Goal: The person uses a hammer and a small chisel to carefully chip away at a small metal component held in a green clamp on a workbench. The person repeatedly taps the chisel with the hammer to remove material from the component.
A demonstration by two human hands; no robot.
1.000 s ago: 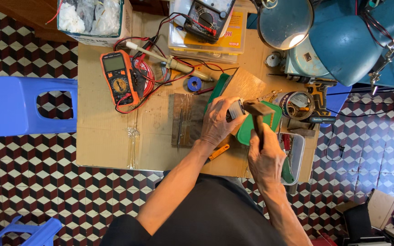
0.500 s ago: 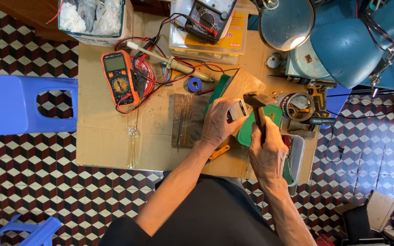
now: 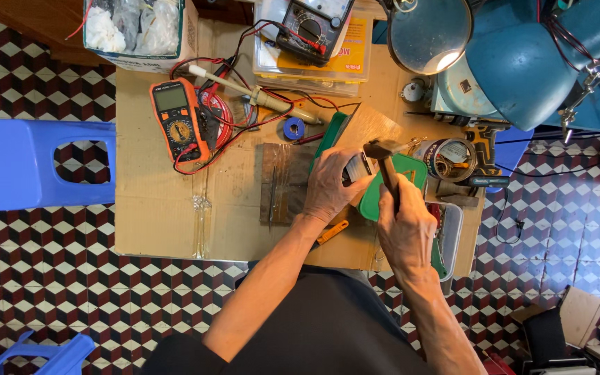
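My right hand [image 3: 404, 226] grips the handle of a small hammer [image 3: 382, 154], whose dark head hangs just above the object in my other hand. My left hand [image 3: 329, 184] holds a small black and silver block [image 3: 356, 168] down against a green plastic lid [image 3: 411, 173] and a worn wooden block [image 3: 282, 182]. Both hands work at the right middle of a low table covered with brown cardboard [image 3: 168, 215].
An orange multimeter [image 3: 178, 119] with red and black leads lies at the left, a soldering iron [image 3: 258, 96] behind it. A black meter [image 3: 309, 26] sits on a clear box. Blue desk lamp [image 3: 446, 35], tape roll [image 3: 446, 158], blue stool [image 3: 32, 163], orange cutter [image 3: 330, 232].
The hammer head has swung left and down, from above the green lid to just over the small block in my left hand. My left hand stays put.
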